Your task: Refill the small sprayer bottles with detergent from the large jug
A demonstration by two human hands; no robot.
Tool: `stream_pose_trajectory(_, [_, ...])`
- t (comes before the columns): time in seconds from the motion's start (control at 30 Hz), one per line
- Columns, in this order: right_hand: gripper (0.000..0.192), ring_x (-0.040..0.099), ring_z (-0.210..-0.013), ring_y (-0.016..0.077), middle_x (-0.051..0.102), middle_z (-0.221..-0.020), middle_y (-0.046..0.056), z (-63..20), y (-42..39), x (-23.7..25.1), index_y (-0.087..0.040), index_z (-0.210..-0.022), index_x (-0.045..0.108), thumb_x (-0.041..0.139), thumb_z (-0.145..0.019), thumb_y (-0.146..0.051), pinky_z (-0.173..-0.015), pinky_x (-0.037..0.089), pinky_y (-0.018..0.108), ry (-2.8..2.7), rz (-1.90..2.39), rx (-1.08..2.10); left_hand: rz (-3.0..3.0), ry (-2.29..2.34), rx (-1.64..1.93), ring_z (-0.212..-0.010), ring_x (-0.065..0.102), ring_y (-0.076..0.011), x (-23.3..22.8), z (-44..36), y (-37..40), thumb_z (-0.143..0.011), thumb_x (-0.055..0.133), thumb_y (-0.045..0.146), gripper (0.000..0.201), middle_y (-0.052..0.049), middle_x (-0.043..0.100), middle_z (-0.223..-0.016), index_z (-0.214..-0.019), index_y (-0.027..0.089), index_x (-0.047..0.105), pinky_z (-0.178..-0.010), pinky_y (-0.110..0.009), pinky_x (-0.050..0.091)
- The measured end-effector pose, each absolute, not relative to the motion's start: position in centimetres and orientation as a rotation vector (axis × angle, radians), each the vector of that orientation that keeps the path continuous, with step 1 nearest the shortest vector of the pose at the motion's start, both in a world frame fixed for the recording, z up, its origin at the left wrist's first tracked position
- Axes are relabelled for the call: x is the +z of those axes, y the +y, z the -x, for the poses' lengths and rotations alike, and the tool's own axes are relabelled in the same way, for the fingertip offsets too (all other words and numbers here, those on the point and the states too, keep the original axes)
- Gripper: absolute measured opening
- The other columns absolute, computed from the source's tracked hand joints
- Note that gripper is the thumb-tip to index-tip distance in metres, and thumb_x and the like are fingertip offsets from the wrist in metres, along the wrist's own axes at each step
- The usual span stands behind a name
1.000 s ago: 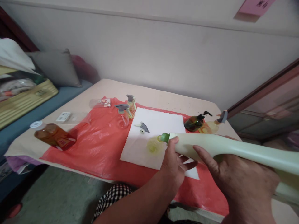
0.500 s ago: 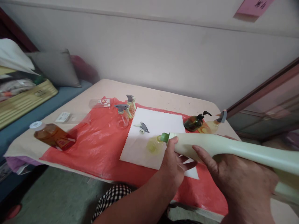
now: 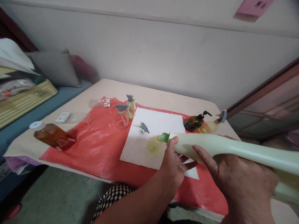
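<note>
Two spray bottles (image 3: 122, 120) stand left of the white sheet (image 3: 163, 119). My hands (image 3: 174, 168) grasp the pale-green container (image 3: 198, 143), cut off at right.

Wall (image 3: 149, 56): pale and plain on the far side, facing me, with a thin horizontal seam running across its upper part
Note (image 3: 254, 7): pink, with dark handwriting, high on the wall to my right
Desk (image 3: 112, 87): pale-topped with rounded far corners, in front of me, its far edge along the wall
Blue seat or bed (image 3: 70, 93): to my left, a grey cushion (image 3: 56, 68) at its far end
Reddish frame (image 3: 263, 93): slanting up on my right, around dull panels
Floor (image 3: 58, 193): grey-green, near left
Light: dim and soft
</note>
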State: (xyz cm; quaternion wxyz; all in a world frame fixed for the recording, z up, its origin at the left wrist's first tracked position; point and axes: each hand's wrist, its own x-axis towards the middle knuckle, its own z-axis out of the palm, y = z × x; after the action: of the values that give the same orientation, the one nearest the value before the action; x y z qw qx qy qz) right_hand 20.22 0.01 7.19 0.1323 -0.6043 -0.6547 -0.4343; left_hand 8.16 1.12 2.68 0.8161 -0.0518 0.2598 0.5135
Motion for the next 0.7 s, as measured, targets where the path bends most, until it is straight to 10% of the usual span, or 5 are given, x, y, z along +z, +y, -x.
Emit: stream_pose_trajectory(0.7, [0.073, 0.06, -0.066, 0.0236, 0.071, -0.085, 0.016, -19.85, -0.05, 7.51, -0.006, -0.107, 0.067, 0.042, -0.095, -0.074, -0.055, 0.02, 0.033, -1.909, 1.684, -1.308, 0.096, 0.534, 1.096, -0.112, 0.062, -0.0295, 2.58, -8.16, 1.08, -0.089, 0.058, 0.048, 0.046, -0.014, 0.066, -0.127, -0.122, 0.016, 0.064, -0.092, -0.045, 0.051])
